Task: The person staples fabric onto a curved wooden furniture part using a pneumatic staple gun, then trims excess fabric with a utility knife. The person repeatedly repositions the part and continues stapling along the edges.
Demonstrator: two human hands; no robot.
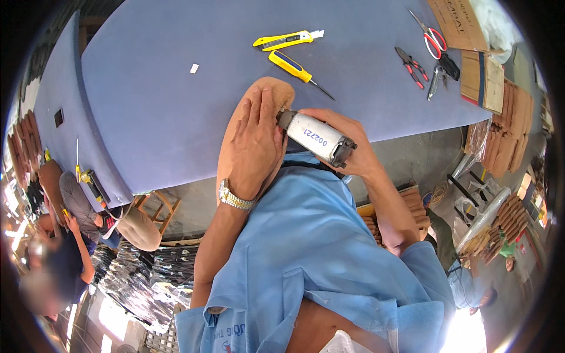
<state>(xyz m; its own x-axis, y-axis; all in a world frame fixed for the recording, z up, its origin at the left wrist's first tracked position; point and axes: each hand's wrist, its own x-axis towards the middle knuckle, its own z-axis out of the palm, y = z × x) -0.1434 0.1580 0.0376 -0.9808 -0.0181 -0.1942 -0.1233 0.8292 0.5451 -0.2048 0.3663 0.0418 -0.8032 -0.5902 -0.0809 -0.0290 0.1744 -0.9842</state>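
A long brown padded piece with a rounded end (276, 88) lies across the near edge of the table. My left hand (257, 138) rests flat on its cover, fingers stretched out and side by side. My right hand (344, 132) is wrapped round a staple gun (315, 136) with a white, cylindrical body. The gun's nose meets the inner edge of the padded piece, just right of my left fingers. The exact contact point is partly hidden. Beyond the piece lie a yellow-handled screwdriver (291, 66) and a yellow utility knife (286, 40).
On the blue-grey table (159, 112), red-handled scissors (434, 41) and pliers (412, 66) lie at the far right, near cardboard (459, 23). A small white scrap (194, 69) sits at left. Another person (65, 259) works at lower left. Stacked brown pads (506, 135) stand at right.
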